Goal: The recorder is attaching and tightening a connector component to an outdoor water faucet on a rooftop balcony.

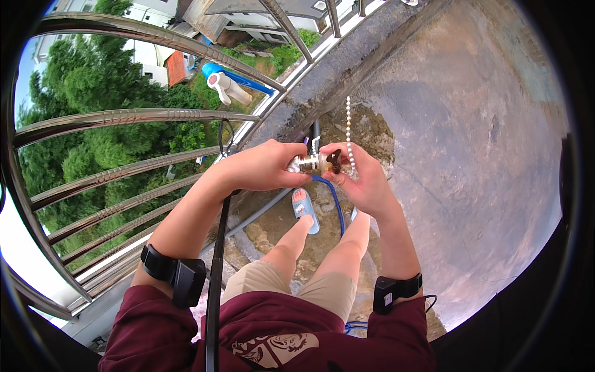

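Observation:
Between my hands, in front of me, is a small metal valve (310,163) with a ribbed, pale end, a brass-coloured middle and a dark butterfly-shaped handle (334,161). Its ribbed end is gripped by the thumb and fingers of my left hand (269,164). My right hand (362,177) pinches the handle end from the other side. A string of white beads (348,127) runs up from beside my right fingers. Behind the valve, a blue hose (338,201) and a grey pipe (260,212) show low down near my feet. My palms hide part of the valve.
A metal railing (142,116) curves along the left, with trees and buildings far below. A white plastic tap (229,88) on a blue pipe (248,83) sticks out through it. Damp concrete floor (458,155) spreads to the right. A black strap (215,279) hangs beside my left arm.

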`<state>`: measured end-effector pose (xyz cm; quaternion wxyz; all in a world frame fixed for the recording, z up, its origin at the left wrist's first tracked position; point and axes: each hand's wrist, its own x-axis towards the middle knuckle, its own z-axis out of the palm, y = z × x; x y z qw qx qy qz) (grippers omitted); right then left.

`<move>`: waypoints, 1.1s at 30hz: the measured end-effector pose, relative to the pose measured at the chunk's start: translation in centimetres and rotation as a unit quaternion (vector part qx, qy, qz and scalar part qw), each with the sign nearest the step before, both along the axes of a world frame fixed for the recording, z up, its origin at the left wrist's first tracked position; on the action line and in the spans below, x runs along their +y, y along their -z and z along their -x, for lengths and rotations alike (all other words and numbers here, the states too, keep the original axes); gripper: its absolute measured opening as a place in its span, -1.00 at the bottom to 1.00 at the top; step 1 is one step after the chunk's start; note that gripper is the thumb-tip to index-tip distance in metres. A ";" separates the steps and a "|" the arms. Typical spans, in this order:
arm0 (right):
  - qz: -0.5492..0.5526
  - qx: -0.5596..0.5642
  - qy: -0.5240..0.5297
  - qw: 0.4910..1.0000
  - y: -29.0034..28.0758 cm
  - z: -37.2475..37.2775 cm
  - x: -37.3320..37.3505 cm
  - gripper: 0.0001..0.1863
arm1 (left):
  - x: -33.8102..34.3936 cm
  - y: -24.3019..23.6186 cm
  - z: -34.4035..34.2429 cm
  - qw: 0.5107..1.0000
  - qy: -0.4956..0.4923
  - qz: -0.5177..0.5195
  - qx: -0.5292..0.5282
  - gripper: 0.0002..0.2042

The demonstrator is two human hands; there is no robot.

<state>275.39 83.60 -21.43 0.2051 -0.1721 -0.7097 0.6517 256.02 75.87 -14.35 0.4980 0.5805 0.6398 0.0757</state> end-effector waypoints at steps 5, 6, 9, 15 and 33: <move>0.206 -0.043 0.023 0.977 -0.6 0.6 0.7 -0.62 | -0.2 0.3 -0.5 0.995 0.016 -0.022 0.092 -0.75; 0.417 -0.108 -0.013 0.902 -0.6 0.6 1.1 -0.63 | -0.3 0.4 -0.6 0.985 0.047 -0.042 0.158 -0.75; 0.349 -0.156 -0.073 0.921 0.9 1.2 1.6 -0.68 | -0.2 0.2 -0.7 0.981 0.055 -0.060 0.173 -0.75; 0.234 -0.009 -0.026 0.972 1.1 0.1 0.1 -0.67 | -0.1 0.7 0.3 0.997 0.024 0.071 0.021 -0.69; 0.229 0.014 -0.059 0.971 -0.1 1.8 0.0 -0.72 | -1.1 -0.1 0.5 1.000 -0.006 0.017 0.018 -0.72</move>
